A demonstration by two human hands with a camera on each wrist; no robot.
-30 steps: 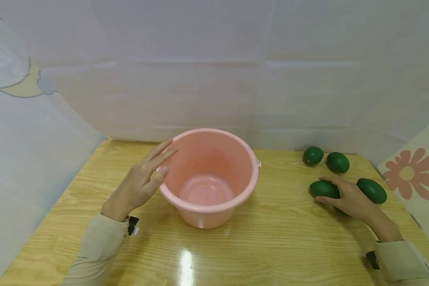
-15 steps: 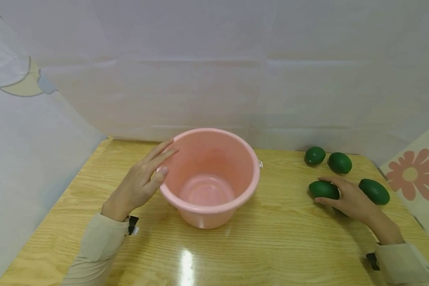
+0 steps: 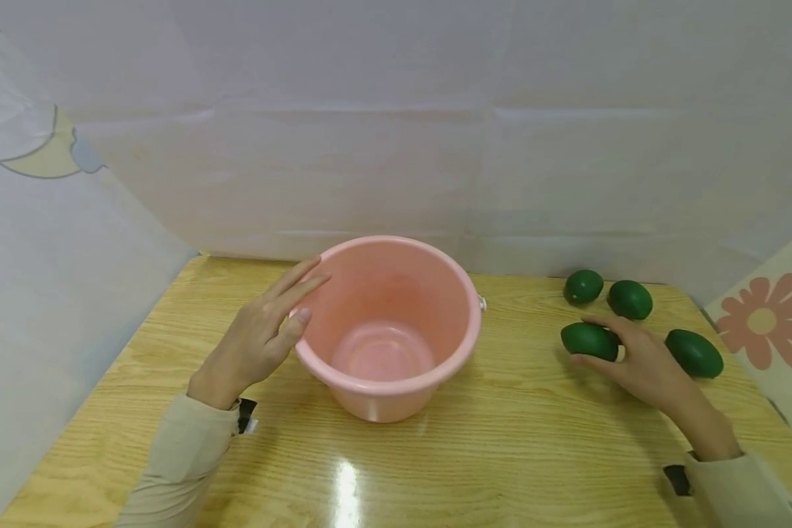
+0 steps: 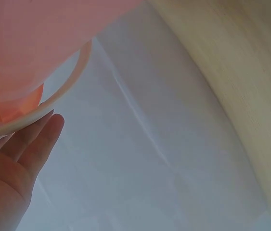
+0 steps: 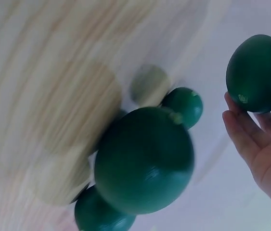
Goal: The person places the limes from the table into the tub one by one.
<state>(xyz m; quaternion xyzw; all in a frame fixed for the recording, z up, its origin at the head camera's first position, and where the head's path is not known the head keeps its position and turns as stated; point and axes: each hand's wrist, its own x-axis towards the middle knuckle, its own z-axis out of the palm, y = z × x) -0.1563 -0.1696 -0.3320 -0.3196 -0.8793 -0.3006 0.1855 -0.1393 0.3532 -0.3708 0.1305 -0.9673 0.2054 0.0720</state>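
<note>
A pink plastic bucket stands upright on the wooden table. My left hand rests on its left rim with extended fingers. In the left wrist view, that hand lies beside the bucket's pale handle, which hangs down its outer side. To the right, my right hand grips a smooth, dark green, egg-shaped fruit between thumb and fingers. The right wrist view shows this fruit in the hand, its small pale stem mark visible.
Three similar green fruits lie on the table: one rear fruit, another rear fruit beside it, and a third fruit close behind the right hand. Pale printed sheeting walls the table at the back and sides.
The right hand has moved slightly up and left in the head view, carrying the green fruit with it. The left hand and bucket have kept their places.
</note>
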